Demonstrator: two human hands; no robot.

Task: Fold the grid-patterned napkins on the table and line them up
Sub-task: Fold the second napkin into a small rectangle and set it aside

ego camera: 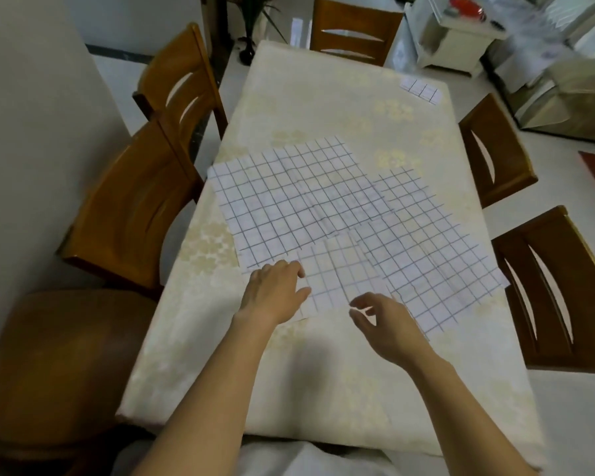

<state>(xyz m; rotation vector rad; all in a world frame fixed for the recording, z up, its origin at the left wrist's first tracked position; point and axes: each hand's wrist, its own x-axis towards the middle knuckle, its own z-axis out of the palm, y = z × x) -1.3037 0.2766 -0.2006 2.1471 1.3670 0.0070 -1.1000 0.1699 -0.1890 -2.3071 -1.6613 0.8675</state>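
Left hand (pixel 275 292) is down, fingers laid fairly flat and pressing on the near-left corner of the small napkin (pixel 344 280). Right hand (pixel 387 326) hovers just off that napkin's near-right corner, thumb and fingers loosely curled with a gap between them, holding nothing.

Moving outward, the small napkin lies on top, right between the two hands and slightly ahead of them. Under it and further out, the large left napkin (pixel 282 204) is spread flat, and the large right napkin (pixel 433 255) runs out to the counter's right edge. The overlap in the middle is blurry, so that makes three unfolded napkins for sure, possibly a fourth in there.

One folded napkin (pixel 420 89) sits alone at the far right corner, well apart from the hands.

All of it lies on the cream-clothed counter (pixel 316 389), with five wooden chairs (pixel 134 214) around it.
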